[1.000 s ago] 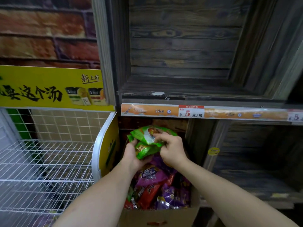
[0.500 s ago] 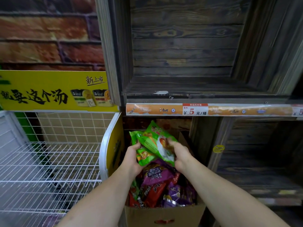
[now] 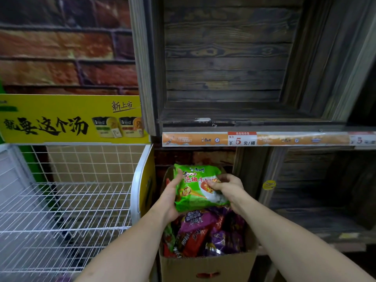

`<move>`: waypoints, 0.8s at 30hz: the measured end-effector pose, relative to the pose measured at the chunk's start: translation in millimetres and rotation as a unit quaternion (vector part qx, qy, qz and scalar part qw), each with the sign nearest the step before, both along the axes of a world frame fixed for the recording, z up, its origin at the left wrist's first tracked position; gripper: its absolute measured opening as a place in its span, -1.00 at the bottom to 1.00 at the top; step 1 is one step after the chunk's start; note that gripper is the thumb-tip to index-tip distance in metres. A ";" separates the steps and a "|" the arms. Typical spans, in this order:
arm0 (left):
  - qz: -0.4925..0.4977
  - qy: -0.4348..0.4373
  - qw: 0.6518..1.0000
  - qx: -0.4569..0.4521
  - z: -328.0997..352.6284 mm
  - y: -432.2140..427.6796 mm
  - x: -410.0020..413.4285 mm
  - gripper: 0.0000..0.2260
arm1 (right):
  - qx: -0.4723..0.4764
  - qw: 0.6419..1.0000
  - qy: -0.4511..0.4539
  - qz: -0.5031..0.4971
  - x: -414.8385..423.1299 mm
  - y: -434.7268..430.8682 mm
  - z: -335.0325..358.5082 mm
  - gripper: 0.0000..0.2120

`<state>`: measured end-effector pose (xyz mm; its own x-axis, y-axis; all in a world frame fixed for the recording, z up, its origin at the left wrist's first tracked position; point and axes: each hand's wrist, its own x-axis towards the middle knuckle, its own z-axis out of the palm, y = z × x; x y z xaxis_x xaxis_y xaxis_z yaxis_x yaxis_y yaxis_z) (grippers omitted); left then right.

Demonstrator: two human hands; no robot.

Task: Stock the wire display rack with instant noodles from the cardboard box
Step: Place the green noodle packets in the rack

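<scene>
So we've got the green plastic instant noodle packet [image 3: 198, 187] up in both hands, just above the pile of purple and red packets [image 3: 203, 231] in the brown cardboard box [image 3: 205, 267]. The printed face is turned toward us, with the lettering upright and dipping a bit to the right. It looks nearly square from here, so we can't call the long axis.

Our left hand [image 3: 169, 200] cups the left edge with its fingers curled round it. Our right hand [image 3: 227, 187] pinches the right side. The white wire display rack [image 3: 61, 210] sits to the left, with its curved side rail [image 3: 136, 192] right beside the box. The orange price strip [image 3: 284, 139] on the wooden shelf runs overhead, well above the packet.
</scene>
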<state>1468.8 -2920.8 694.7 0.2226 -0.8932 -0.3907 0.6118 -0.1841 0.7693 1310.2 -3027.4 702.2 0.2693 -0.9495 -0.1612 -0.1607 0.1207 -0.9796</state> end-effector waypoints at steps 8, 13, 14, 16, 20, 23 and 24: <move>-0.051 -0.072 0.996 0.001 -6.3 35.0 -13.4 -0.60 | 0.069 0.997 -0.021 0.031 -17.6 39.3 -13.1 -0.03; -0.093 -0.109 0.989 -0.024 -10.3 62.1 -28.7 -0.35 | 0.150 0.980 -0.080 0.104 -47.4 76.5 -14.5 -0.34; -0.096 -0.114 0.989 -0.027 -9.8 68.1 -32.6 -0.34 | 0.147 0.980 -0.085 0.104 -51.5 84.9 -14.6 -0.38; -0.096 -0.115 0.988 -0.028 -6.8 81.9 -40.1 -0.36 | 0.139 0.980 -0.100 0.103 -58.9 98.4 -14.4 -0.38; -0.071 -0.142 0.987 -0.021 -0.2 119.8 -60.5 -0.39 | 0.115 0.984 -0.092 0.104 -80.1 127.6 -9.7 -0.27; -0.030 -0.172 0.985 -0.016 -2.8 156.8 -80.6 -0.35 | 0.097 0.986 -0.083 0.106 -98.2 156.0 -11.3 -0.45; -0.013 -0.173 0.985 -0.012 -4.1 170.8 -88.3 -0.31 | 0.100 0.985 -0.086 0.110 -102.8 167.2 -13.4 -0.47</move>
<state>1380.4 -2750.0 690.6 0.3147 -0.9086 -0.2745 0.3083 -0.1757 0.9349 1207.4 -2860.2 688.8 0.5043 -0.8193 -0.2730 -0.0383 0.2945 -0.9549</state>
